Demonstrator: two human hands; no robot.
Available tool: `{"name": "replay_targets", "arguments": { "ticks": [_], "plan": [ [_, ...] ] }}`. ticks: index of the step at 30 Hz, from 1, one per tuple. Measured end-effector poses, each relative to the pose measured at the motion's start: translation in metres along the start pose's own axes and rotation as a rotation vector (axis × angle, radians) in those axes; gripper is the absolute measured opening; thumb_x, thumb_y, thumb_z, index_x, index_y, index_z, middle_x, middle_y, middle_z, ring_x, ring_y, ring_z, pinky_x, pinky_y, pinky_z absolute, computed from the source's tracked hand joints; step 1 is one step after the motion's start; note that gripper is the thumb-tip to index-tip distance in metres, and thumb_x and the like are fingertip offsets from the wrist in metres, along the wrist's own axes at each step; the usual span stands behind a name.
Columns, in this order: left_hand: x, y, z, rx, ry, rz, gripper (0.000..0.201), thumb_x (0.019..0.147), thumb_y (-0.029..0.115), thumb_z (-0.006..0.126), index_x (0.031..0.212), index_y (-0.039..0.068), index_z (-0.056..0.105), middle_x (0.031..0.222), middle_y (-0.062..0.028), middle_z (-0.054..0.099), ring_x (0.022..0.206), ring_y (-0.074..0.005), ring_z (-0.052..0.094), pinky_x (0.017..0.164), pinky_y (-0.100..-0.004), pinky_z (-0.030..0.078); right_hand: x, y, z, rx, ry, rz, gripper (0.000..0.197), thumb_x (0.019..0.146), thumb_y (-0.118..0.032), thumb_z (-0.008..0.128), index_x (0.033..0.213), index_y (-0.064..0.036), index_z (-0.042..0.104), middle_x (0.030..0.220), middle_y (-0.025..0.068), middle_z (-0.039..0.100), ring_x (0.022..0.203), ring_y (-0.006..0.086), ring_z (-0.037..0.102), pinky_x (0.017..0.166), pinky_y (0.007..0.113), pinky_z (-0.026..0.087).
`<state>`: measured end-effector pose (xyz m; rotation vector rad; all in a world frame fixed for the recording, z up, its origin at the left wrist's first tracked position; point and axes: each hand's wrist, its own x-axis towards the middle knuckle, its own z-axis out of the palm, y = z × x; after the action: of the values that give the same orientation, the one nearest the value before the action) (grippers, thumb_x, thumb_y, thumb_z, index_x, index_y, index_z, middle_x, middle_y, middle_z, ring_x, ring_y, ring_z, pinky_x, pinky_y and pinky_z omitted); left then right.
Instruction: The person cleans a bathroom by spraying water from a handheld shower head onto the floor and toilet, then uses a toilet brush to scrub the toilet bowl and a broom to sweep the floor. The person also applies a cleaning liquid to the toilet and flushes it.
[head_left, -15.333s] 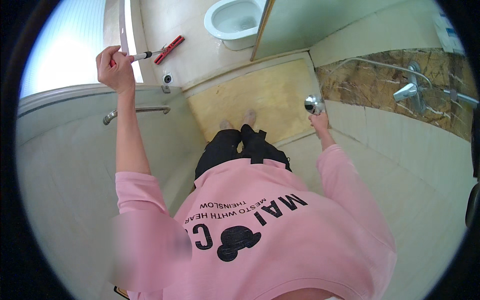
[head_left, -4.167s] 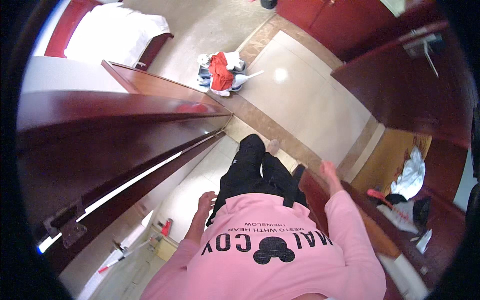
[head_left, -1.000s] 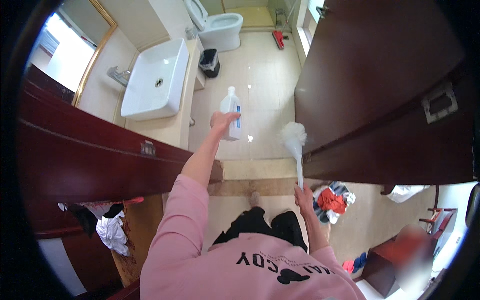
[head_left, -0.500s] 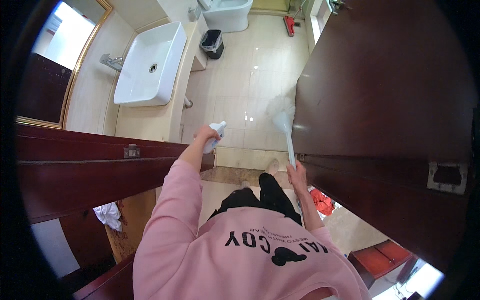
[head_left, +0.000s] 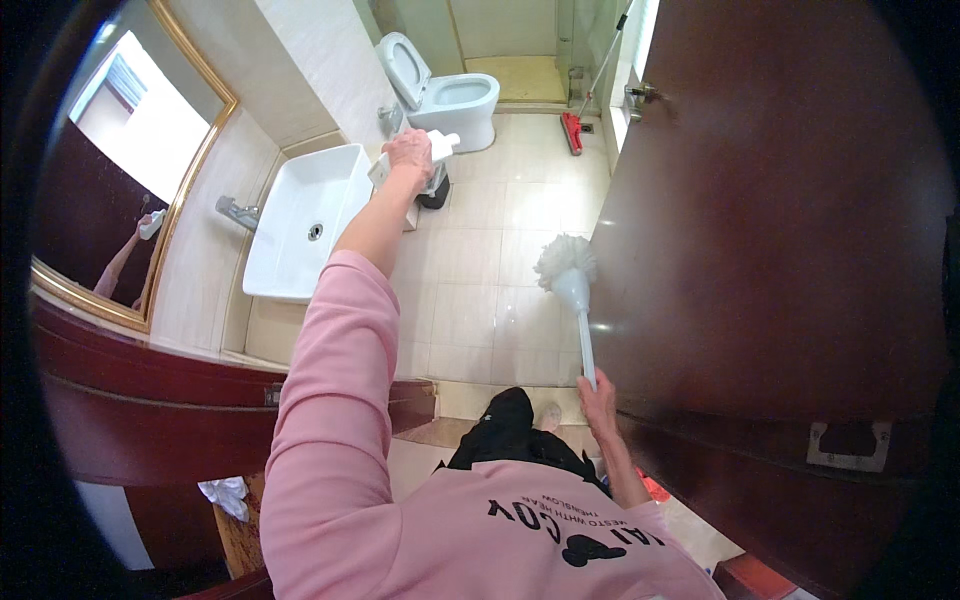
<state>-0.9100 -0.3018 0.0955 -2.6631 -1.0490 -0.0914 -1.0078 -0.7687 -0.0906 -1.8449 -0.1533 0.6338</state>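
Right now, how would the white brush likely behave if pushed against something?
The white brush looks top-heavy, with a bushy head on a slim handle, so it may tip if held loosely. Its fluffy strands would probably bend under a push, while the straight handle in the right hand seems stiff.

White bottle [head_left: 442, 147]; brush [head_left: 572, 287] seemingly greyish-white.

Pink top [head_left: 450, 550], 2 pink sleeves [head_left: 335, 375], black print [head_left: 590, 549], black trousers [head_left: 505, 430]
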Motion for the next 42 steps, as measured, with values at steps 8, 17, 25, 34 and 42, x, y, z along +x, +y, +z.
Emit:
{"name": "replay_targets", "arguments": {
  "ticks": [8,17,25,34,42],
  "plan": [
    [0.046,-0.001,0.032,0.026,-0.308,-0.006,0.049,0.049,0.023,0.080,0.093,0.009,0.063,0.099,-0.0081,0.062,0.095,-0.0244,0.058,0.074,-0.0429,0.047,0.032,-0.024,0.015,-0.028,0.048,-0.022,0.024,0.079,-0.018,0.053,0.096,-0.0012,0.055,0.064,-0.0020,0.046,0.057,0.0075,0.041,0.050,0.025,0.036],
    [0.277,-0.050,0.002,-0.024,0.166,0.119,0.031,0.063,0.019,0.064,0.091,0.006,0.058,0.091,-0.0113,0.059,0.085,-0.0285,0.060,0.072,-0.0407,0.049,0.147,-0.079,0.066,0.050,0.193,0.045,0.025,0.080,-0.018,0.052,0.098,-0.0014,0.054,0.062,-0.0034,0.043,0.056,0.0051,0.039,0.048,0.023,0.034],
    [0.364,-0.051,-0.015,-0.041,0.176,0.091,0.047,0.055,0.022,0.074,0.096,0.006,0.056,0.096,-0.0096,0.057,0.091,-0.0263,0.057,0.073,-0.0406,0.048,0.245,-0.169,0.085,0.090,0.213,0.035,0.028,0.081,-0.016,0.051,0.105,-0.0001,0.054,0.068,-0.0024,0.045,0.060,0.0053,0.039,0.052,0.023,0.034],
    [0.419,-0.052,0.085,0.042,0.147,0.150,0.036,0.059,0.016,0.068,0.093,0.008,0.057,0.093,-0.0071,0.056,0.087,-0.0236,0.057,0.071,-0.0382,0.043,0.360,-0.186,0.072,0.105,0.187,0.034,0.027,0.082,-0.015,0.054,0.108,-0.0043,0.052,0.060,-0.0072,0.039,0.046,0.0010,0.034,0.039,0.017,0.026],
    [0.548,-0.062,0.097,0.160,0.179,0.149,0.027,0.065,0.014,0.065,0.091,0.009,0.058,0.094,-0.0069,0.056,0.091,-0.0217,0.055,0.071,-0.0377,0.039,0.490,-0.177,0.073,0.197,0.259,0.129,0.013,0.081,-0.014,0.054,0.091,-0.0065,0.053,0.058,-0.0076,0.038,0.043,0.0012,0.032,0.036,0.016,0.025]
  ]
}}
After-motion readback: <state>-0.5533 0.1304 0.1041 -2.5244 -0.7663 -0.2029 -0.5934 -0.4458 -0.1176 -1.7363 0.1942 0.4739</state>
